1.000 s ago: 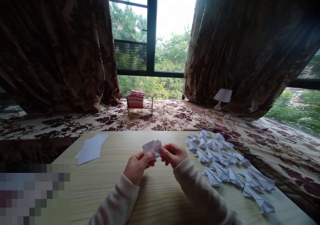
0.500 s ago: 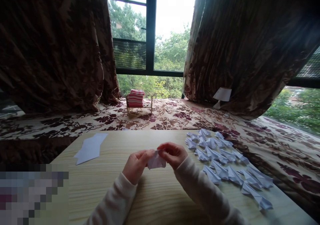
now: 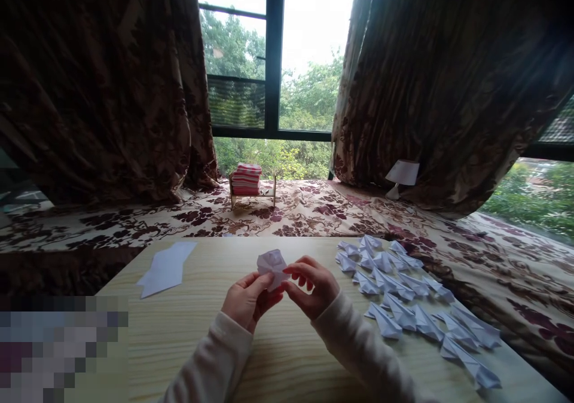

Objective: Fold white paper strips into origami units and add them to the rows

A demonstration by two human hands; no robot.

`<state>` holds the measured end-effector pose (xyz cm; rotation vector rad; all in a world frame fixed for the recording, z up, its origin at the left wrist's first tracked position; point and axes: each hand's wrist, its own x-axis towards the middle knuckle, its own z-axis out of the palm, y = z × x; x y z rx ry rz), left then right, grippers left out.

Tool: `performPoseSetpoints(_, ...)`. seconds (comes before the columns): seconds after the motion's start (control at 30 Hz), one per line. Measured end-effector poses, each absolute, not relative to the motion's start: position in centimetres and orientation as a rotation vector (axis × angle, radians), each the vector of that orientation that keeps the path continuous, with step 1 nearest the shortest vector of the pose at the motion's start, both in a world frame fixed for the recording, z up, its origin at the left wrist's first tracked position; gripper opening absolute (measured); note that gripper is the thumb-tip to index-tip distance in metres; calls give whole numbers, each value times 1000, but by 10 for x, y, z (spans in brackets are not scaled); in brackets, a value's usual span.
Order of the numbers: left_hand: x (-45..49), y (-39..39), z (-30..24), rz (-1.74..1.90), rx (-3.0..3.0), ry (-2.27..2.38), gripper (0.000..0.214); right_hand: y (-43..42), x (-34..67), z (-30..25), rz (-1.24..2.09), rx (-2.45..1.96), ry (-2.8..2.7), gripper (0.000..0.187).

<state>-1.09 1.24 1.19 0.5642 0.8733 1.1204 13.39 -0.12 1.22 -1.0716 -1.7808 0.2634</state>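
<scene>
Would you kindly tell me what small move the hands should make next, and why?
Probably close the right hand's thumb and forefinger on the right edge of the folded paper: the left hand grips the paper from its left side, while those two right fingertips stand apart beside that edge.

Sheets [image 3: 165, 268] lie left on the table [image 3: 179, 325], folded papers [image 3: 428, 323] right, the lamp [image 3: 403, 173] behind.

White was noted on the held paper [image 3: 270, 261], pale wood grain on the counter [image 3: 188, 337], pink-and-white stripes on the folded cloths [image 3: 246, 180].
</scene>
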Motion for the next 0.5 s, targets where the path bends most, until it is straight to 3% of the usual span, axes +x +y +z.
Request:
performPoseSetpoints(0.23,-11,13,11,1097,598,940,8,4,134,10,329,-996,-1762,4)
performPoseSetpoints(0.5,-9,10,21,1139,538,973,3,1,130,6,457,-1053,-1677,6)
